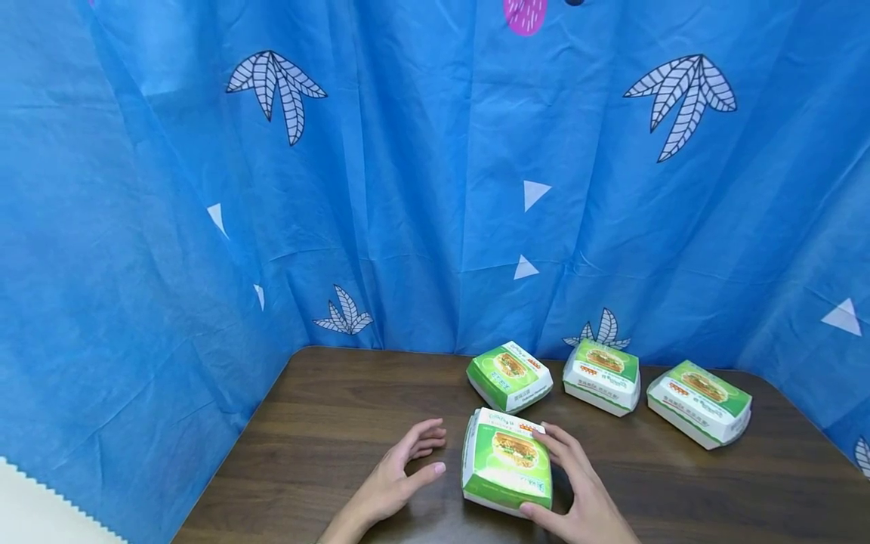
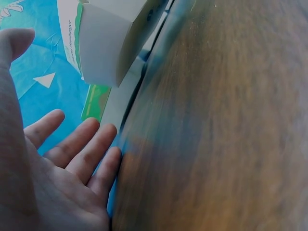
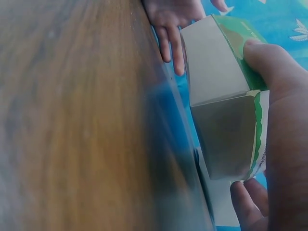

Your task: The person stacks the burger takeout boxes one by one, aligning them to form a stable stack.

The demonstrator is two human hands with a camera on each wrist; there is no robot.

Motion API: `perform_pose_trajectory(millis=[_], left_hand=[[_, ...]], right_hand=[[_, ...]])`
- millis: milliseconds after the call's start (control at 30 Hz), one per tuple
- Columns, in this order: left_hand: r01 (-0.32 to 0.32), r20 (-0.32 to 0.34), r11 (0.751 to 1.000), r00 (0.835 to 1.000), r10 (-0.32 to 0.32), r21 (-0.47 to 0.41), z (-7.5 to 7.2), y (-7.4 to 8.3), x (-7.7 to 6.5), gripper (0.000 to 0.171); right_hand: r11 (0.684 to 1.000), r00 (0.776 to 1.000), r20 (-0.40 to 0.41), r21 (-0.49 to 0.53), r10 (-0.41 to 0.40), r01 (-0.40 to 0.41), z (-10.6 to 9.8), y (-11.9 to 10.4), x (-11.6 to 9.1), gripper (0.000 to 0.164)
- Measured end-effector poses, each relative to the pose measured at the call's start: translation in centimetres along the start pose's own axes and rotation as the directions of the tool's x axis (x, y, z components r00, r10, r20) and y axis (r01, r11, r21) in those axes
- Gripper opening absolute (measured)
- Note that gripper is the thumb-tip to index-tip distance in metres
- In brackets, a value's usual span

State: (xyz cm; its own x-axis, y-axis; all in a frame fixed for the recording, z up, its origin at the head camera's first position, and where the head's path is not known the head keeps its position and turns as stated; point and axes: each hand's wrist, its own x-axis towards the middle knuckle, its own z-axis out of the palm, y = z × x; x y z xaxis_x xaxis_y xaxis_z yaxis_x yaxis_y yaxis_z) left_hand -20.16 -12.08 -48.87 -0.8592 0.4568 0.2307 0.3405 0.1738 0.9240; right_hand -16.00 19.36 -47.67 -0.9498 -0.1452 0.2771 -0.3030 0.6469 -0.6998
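Observation:
A green and white cardboard burger box [image 1: 511, 462] with a burger picture on its lid is at the front middle of the wooden table. My right hand [image 1: 579, 491] grips it from the right, thumb on the near corner and fingers at the far side. The right wrist view shows the thumb [image 3: 269, 60] on the green lid and fingertips at the opposite side of the box. To the left of the box, apart from it, my left hand [image 1: 396, 477] holds nothing. Its fingers [image 2: 84, 149] are spread and slightly bent, palm toward the box.
Three similar burger boxes stand farther back: one just behind the held box [image 1: 510, 375], another to its right [image 1: 602, 376], and a third at the far right [image 1: 700, 402]. Around the dark wooden table [image 1: 306, 453] hangs a blue curtain [image 1: 408, 189] with leaf prints.

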Motion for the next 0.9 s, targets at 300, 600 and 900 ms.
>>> perform_pose_trajectory(millis=[300,600,900], left_hand=[[-0.029,0.002,1.000,1.000,0.029,-0.009,0.2,0.1,0.1,0.058],[-0.041,0.027,0.999,0.999,0.042,-0.026,0.8,0.3,0.3,0.059],[-0.026,0.038,1.000,0.999,0.026,-0.009,1.4,0.9,0.5,0.060]], right_hand=[[0.999,0.999,-0.003,0.002,-0.045,0.045,0.4,0.3,0.1,0.085],[0.999,0.998,0.051,0.026,0.030,-0.031,0.2,0.0,0.1,0.087],[0.997,0.996,0.079,0.048,0.050,-0.054,0.1,-0.1,0.3,0.088]])
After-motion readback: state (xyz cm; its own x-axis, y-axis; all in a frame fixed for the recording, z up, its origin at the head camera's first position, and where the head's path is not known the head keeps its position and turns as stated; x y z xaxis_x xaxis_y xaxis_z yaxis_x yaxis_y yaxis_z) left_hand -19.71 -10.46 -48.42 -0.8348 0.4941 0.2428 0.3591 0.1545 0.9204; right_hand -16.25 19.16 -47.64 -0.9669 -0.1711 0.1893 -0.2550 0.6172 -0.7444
